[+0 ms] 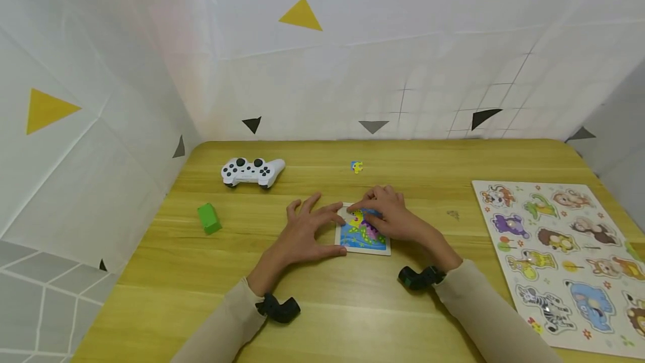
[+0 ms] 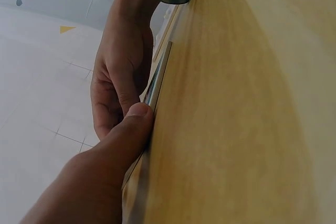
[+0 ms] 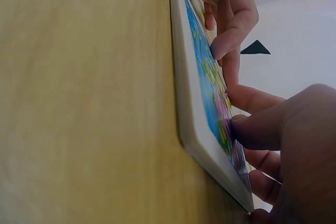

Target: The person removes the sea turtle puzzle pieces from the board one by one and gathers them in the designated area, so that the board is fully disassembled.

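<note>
A small jigsaw puzzle [image 1: 361,242] in a white frame lies flat on the table, with a blue, yellow-green and purple picture. My left hand [image 1: 302,234] holds it from the left side. Its thumb rests against the near left corner, while the fingertips reach the upper left of the board. From the right, my right hand [image 1: 395,220] touches the puzzle's top with thumb and index finger; the index extends toward a grey patch in the upper left corner. In the right wrist view, the right thumb [image 3: 257,127] presses on the picture side. The right hand covers part of the picture.
One loose blue-and-yellow puzzle piece [image 1: 356,167] lies beyond the board. To the left are a white game controller [image 1: 249,172] and a green block [image 1: 209,218]. A large animal puzzle board [image 1: 569,265] covers the table's right side. White patterned sheeting [image 1: 373,71] stands behind the table.
</note>
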The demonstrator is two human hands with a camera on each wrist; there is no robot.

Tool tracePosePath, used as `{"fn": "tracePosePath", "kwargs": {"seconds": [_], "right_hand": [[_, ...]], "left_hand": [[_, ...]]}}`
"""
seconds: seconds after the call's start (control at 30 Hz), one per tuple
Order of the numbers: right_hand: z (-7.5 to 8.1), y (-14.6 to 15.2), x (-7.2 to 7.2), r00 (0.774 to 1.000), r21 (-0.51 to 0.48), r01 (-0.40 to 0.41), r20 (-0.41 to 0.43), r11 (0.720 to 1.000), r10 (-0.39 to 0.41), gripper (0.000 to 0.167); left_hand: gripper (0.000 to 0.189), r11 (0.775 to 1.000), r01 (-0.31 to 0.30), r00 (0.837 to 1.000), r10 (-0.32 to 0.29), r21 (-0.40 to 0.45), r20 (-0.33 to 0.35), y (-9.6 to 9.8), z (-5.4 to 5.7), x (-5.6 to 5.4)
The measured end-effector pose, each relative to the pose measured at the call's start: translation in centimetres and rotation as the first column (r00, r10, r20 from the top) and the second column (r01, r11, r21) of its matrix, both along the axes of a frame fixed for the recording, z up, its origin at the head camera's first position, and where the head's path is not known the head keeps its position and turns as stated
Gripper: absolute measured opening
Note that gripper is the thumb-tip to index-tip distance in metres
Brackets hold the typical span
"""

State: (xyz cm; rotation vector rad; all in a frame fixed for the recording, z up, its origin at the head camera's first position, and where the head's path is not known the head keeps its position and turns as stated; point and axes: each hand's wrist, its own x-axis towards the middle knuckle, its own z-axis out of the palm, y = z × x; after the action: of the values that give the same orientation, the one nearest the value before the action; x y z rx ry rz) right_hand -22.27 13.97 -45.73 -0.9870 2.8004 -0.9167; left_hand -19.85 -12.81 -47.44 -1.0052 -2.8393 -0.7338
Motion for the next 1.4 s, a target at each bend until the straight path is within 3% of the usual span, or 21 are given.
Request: {"fn": "tracePosePath", "kwargs": {"seconds": [1.4], "right_hand": [[0.25, 0.3, 0.18, 1.0, -0.018, -0.025, 0.009, 1.0, 0.026, 0.036]], "left_hand": [[0.05, 1.0, -0.011, 1.0, 0.011, -0.024, 0.001, 0.07, 0.05, 0.02]]}}
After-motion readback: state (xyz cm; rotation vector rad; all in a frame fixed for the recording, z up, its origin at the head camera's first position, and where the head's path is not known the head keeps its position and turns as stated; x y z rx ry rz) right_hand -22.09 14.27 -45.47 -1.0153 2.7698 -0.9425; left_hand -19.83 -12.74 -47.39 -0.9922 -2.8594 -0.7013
